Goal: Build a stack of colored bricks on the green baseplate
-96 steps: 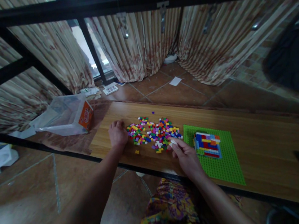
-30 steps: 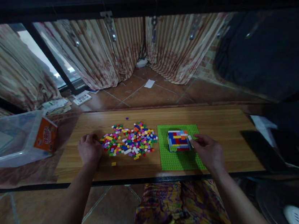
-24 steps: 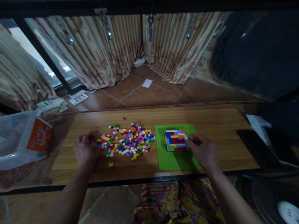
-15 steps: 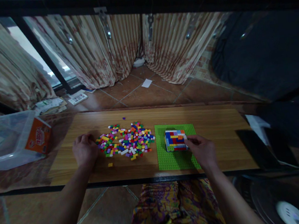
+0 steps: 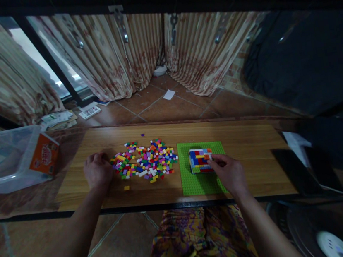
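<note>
Since the earliest frame, the right hand [image 5: 229, 173] had travelled from the loose pile of small multicoloured plastic bricks [image 5: 158, 159] to the low, rectangular brick build striped in red, blue, yellow and white [image 5: 201, 162]. Its thumb and index finger were pinched nearly together at the build's right edge, with a small white plastic brick [image 5: 210, 156] between them, mostly hidden by the fingertips. Whether that brick was pressed down could not be told.

The build sat on a square, studded green plastic baseplate [image 5: 193, 187], which lay on the wood-grain tabletop [image 5: 248, 144] to the right of the pile. At the pile's left end, the left hand [image 5: 98, 171] rested on the tabletop, fingers loosely curled; whether it held anything could not be seen. One orange-yellow plastic brick [image 5: 126, 188] lay apart from the pile, nearer the front edge.
</note>
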